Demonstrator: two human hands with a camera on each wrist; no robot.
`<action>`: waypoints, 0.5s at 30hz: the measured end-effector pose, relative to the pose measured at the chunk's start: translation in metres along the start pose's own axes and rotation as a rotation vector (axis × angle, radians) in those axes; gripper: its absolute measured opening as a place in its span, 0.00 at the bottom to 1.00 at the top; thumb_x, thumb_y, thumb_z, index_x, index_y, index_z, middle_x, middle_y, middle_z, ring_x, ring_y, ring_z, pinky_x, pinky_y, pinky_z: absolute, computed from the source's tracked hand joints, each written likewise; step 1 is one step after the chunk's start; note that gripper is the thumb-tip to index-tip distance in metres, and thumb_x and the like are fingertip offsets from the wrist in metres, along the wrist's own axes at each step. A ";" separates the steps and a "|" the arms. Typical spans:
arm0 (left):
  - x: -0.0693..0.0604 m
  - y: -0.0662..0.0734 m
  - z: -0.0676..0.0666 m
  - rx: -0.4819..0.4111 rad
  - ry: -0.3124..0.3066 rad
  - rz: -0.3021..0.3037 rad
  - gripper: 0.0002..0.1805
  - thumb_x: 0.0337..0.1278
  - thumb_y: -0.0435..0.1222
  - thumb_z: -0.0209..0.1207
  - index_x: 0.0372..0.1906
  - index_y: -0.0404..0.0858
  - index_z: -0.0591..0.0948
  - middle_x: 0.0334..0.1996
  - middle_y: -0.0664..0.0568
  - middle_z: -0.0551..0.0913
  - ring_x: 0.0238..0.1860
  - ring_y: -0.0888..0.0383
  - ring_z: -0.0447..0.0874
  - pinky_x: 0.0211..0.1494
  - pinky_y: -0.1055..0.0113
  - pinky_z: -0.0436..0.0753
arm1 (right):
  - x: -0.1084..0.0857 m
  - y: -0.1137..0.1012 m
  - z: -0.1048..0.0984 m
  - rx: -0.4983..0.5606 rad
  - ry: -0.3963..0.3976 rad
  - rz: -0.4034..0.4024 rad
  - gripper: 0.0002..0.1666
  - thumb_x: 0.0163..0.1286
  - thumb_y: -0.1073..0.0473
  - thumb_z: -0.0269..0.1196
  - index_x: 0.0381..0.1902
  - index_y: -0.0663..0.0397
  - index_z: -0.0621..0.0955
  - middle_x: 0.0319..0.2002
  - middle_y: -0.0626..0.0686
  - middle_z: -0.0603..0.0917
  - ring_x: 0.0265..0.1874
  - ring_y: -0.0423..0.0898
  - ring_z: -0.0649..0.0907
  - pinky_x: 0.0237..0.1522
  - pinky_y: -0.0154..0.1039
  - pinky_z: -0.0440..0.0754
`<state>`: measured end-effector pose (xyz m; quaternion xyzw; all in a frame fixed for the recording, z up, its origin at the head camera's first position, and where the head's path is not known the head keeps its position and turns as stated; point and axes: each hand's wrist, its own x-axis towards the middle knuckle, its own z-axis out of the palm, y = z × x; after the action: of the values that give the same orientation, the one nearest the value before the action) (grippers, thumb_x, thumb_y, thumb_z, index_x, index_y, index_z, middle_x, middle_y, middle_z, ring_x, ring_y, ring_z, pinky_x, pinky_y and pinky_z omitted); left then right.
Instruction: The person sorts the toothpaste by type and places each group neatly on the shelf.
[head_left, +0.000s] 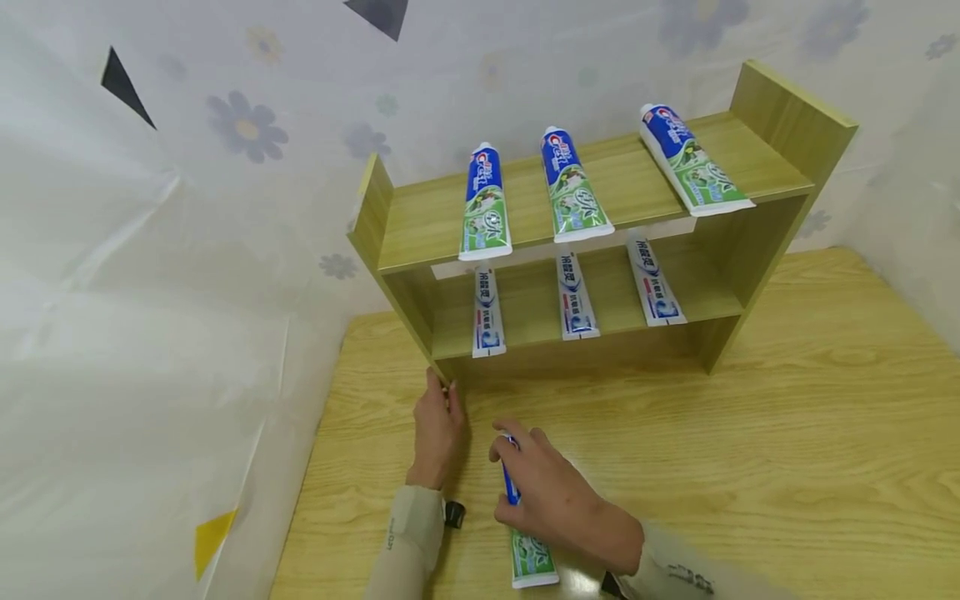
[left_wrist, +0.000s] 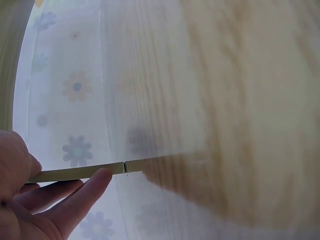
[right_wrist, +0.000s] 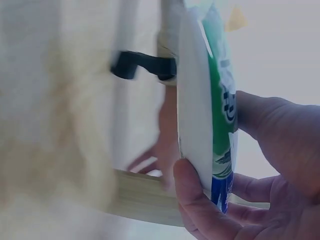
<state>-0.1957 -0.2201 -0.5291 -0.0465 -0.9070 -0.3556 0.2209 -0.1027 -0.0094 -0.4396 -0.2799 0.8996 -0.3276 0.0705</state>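
Observation:
My right hand point(head_left: 562, 500) grips a green, white and blue toothpaste tube point(head_left: 532, 560) low over the table in front of the shelf. In the right wrist view the fingers curl round the blue end of this tube point(right_wrist: 222, 115), whose white back faces left. At the lower front of the two-tier wooden shelf point(head_left: 427, 221), my left hand point(head_left: 437, 429) holds the edge of its left side panel. The left wrist view shows fingers and thumb on both sides of that panel edge point(left_wrist: 80, 173).
Three green and blue toothpaste tubes point(head_left: 573, 187) lie on the top tier, their flat ends at the front edge. Three slimmer white and blue tubes point(head_left: 576, 300) lie on the lower tier. The wooden tabletop point(head_left: 825, 400) meets a flower-patterned sheet point(head_left: 247, 208) behind and at left.

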 end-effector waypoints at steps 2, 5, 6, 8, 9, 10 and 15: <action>0.000 -0.004 0.002 -0.004 0.015 0.028 0.12 0.87 0.34 0.51 0.60 0.30 0.73 0.40 0.32 0.90 0.39 0.40 0.94 0.31 0.49 0.88 | 0.002 -0.005 -0.010 -0.001 0.008 -0.006 0.21 0.63 0.60 0.72 0.54 0.51 0.81 0.79 0.58 0.72 0.63 0.58 0.81 0.52 0.48 0.90; 0.000 -0.006 0.003 -0.017 0.032 0.053 0.12 0.87 0.34 0.51 0.61 0.29 0.73 0.39 0.33 0.90 0.36 0.42 0.93 0.28 0.51 0.86 | 0.006 -0.013 -0.024 -0.006 0.027 -0.031 0.21 0.64 0.60 0.71 0.55 0.52 0.81 0.79 0.59 0.72 0.68 0.61 0.81 0.58 0.53 0.90; 0.000 -0.005 0.003 -0.014 0.030 0.048 0.12 0.86 0.33 0.52 0.61 0.29 0.73 0.39 0.33 0.90 0.34 0.43 0.92 0.27 0.53 0.85 | 0.007 -0.016 -0.029 -0.012 0.036 -0.044 0.21 0.65 0.60 0.71 0.56 0.52 0.81 0.80 0.59 0.71 0.69 0.61 0.81 0.59 0.53 0.90; 0.000 0.008 -0.002 0.004 0.016 0.017 0.12 0.85 0.31 0.53 0.61 0.29 0.74 0.38 0.33 0.89 0.31 0.45 0.90 0.24 0.57 0.82 | 0.010 -0.021 -0.036 -0.025 0.065 -0.076 0.21 0.64 0.61 0.71 0.56 0.53 0.82 0.79 0.59 0.71 0.66 0.59 0.82 0.56 0.50 0.91; 0.001 0.009 -0.003 0.002 0.008 0.007 0.12 0.84 0.30 0.54 0.62 0.28 0.74 0.38 0.32 0.89 0.30 0.45 0.90 0.25 0.61 0.82 | 0.012 -0.024 -0.040 -0.032 0.081 -0.092 0.22 0.63 0.62 0.71 0.55 0.54 0.82 0.78 0.59 0.71 0.65 0.58 0.82 0.54 0.48 0.91; 0.001 0.010 -0.003 0.010 0.003 0.001 0.11 0.84 0.30 0.54 0.61 0.29 0.74 0.38 0.32 0.90 0.30 0.46 0.89 0.25 0.63 0.81 | 0.013 -0.027 -0.043 -0.041 0.093 -0.103 0.22 0.63 0.62 0.71 0.56 0.55 0.82 0.78 0.59 0.71 0.64 0.57 0.82 0.52 0.46 0.91; 0.000 0.012 -0.004 0.021 -0.018 -0.036 0.12 0.85 0.31 0.54 0.63 0.32 0.74 0.42 0.34 0.91 0.33 0.46 0.91 0.29 0.63 0.83 | 0.020 -0.037 -0.055 -0.050 0.119 -0.123 0.22 0.62 0.63 0.72 0.55 0.54 0.82 0.79 0.58 0.71 0.64 0.56 0.81 0.52 0.46 0.91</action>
<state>-0.1915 -0.2138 -0.5186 -0.0308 -0.9132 -0.3496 0.2069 -0.1192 -0.0134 -0.3728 -0.3164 0.8911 -0.3251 -0.0105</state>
